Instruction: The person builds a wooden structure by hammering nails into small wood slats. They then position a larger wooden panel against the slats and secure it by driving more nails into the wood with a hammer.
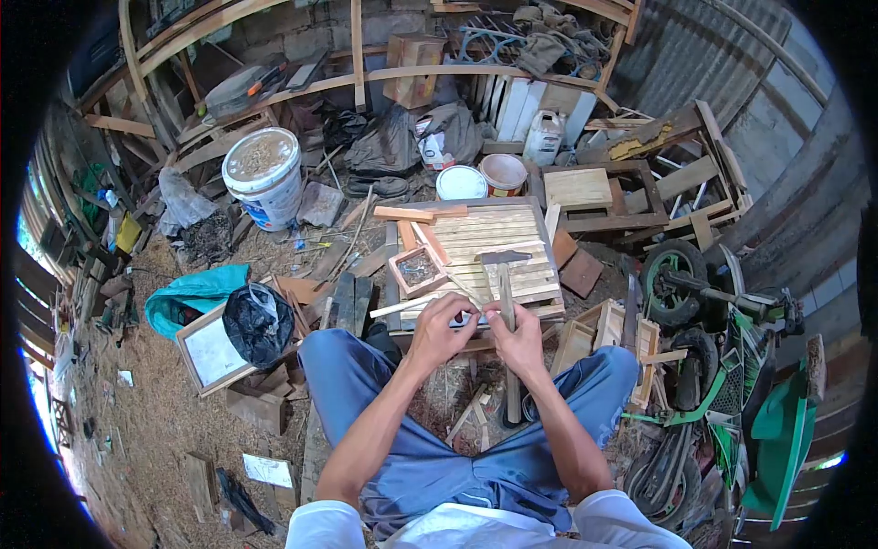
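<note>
My left hand (444, 331) is closed in a pinch over the near edge of the slatted wooden board (471, 229). What its fingertips hold is too small to make out. Close beside it, my right hand (516, 340) is wrapped round a hammer (508, 297), whose head points away from me above the board. The right thumb and forefinger meet near the left fingertips. A thin wooden stick (464, 287) slants toward the left fingers, and a pale strip (402, 307) lies left of that hand. Beyond it sits a small wooden box (418, 272) with small dark bits inside.
Reddish wood pieces (402, 214) lie on the board's far left corner. A large white bucket (262, 178) stands at the back left. To the left lies a black plastic bag (259, 322); to the right are wooden boxes (604, 334) and a green small motorbike (727, 375).
</note>
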Demonstrator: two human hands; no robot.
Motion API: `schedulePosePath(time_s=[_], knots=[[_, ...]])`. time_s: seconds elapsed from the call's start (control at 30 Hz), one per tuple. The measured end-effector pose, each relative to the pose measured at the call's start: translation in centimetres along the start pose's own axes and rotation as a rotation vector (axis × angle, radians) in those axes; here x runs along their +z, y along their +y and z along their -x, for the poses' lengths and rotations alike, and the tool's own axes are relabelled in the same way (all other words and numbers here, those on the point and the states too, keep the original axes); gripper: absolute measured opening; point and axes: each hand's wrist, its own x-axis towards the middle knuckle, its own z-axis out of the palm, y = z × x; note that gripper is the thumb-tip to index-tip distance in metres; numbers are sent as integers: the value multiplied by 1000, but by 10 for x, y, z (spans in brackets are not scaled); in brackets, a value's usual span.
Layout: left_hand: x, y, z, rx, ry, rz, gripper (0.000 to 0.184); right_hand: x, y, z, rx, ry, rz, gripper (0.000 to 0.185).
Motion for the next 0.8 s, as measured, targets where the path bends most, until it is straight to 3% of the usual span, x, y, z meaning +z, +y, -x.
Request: schedulePosePath(time_s=[0.2, 0.3, 0.4, 0.6, 0.8], knots=[[3, 2, -8, 108, 17, -71, 12, 1, -7, 3, -149, 102, 84, 15], [8, 6, -10, 74, 16, -39, 13, -2, -7, 4, -55, 161, 131, 18], [14, 7, -14, 167, 57, -41, 14, -1, 3, 4, -146, 248, 103, 19], [14, 18, -18, 100, 48, -33, 14, -11, -8, 13, 13, 220, -80, 16], [17, 21, -22, 153, 57, -89, 14, -12, -11, 19, -34, 216, -15, 19]])
